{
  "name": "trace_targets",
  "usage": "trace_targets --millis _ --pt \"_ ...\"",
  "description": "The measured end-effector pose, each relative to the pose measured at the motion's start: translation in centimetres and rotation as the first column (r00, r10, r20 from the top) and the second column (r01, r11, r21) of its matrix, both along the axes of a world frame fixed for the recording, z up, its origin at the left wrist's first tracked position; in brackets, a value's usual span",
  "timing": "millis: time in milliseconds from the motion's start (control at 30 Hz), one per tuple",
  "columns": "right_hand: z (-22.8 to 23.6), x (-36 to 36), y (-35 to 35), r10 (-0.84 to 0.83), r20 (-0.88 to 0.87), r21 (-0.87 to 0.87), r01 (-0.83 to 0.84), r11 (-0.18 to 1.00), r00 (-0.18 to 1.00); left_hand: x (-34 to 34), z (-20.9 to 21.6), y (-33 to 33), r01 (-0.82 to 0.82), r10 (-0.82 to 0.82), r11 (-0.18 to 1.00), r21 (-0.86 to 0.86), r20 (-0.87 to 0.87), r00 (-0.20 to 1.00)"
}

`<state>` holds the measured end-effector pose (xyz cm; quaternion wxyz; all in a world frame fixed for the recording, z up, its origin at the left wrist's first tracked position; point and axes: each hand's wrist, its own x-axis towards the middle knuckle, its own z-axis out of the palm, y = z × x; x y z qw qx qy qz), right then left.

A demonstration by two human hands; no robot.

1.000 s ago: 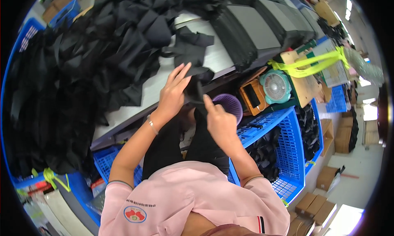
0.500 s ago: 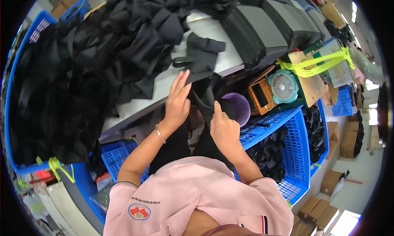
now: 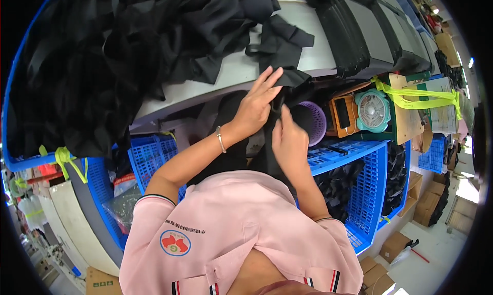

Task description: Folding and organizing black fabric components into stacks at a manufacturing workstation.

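My left hand (image 3: 255,109) lies against a black fabric piece (image 3: 295,78) at the table's front edge, its fingers stretched out toward the far right. To its right, my right hand (image 3: 290,142) is closed, index finger and thumb pressed together at the dark cloth hanging between the hands. How far that cloth runs down is hard to see against my black trousers. Just beyond my left fingertips, another black fabric piece (image 3: 281,41) with a small loop lies on the grey table (image 3: 179,93). A large heap of black fabric pieces (image 3: 128,48) covers the table's left side.
Stacked black-edged grey panels (image 3: 354,30) stand at the back right. Right of my hands are a purple basket (image 3: 317,123), a phone (image 3: 342,112) in a wooden holder and a teal fan (image 3: 373,110). Blue crates (image 3: 372,192) with black pieces sit at my right side.
The view has shifted, so the table and crates appear displaced. My right hand has drawn closer to my left at the cloth; the fabric between them looks more bunched.
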<state>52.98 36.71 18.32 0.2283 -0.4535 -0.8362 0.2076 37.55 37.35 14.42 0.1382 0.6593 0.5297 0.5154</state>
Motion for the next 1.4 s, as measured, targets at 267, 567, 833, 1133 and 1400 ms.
trace_targets --millis 267,567,833,1133,1400 --pt "0.8 -0.9 1.1 -0.023 -0.128 -0.08 0.013 0.997 0.992 -0.6 -0.4 0.5 0.104 -0.103 0.995 -0.001 0.097 0.99" --pt "-4.7 0.3 6.1 -0.314 -0.589 -0.478 -0.008 0.878 0.744 0.5 2.6 -3.2 0.084 -0.086 0.996 0.032 0.04 0.996" --pt "-2.3 0.0 5.4 -0.685 -0.664 -0.747 -0.223 0.626 0.3 2.4 0.9 -5.6 -0.106 0.144 0.979 -0.177 0.221 0.965" --pt "-2.4 -0.7 4.0 -0.644 -0.73 -0.681 -0.317 0.66 0.227 4.4 2.5 -3.2 -0.25 0.26 0.965 -0.074 0.35 0.9" --pt "-3.7 -0.2 4.0 -0.687 -0.708 -0.685 -0.39 0.615 0.161 5.0 3.9 -3.8 -0.286 0.266 0.958 0.017 0.309 0.913"
